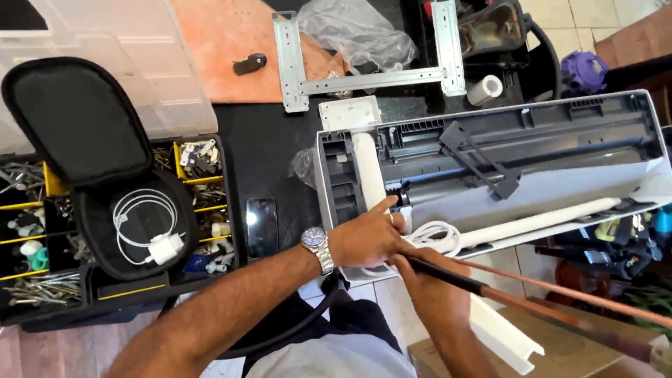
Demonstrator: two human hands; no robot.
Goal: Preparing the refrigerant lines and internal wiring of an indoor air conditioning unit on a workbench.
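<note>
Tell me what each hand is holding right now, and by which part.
The right hand grips the copper pipes at their black-sleeved end. The left hand rests on the white unit, index finger extended; whether it grips anything cannot be told.

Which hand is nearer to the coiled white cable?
Left. The left hand lies beside the coiled white cable, touching it; the right hand is just below, holding copper pipes.

A black worktop (266, 140) stands over pale floor tiles (595, 14), with daylight falling across both.
</note>
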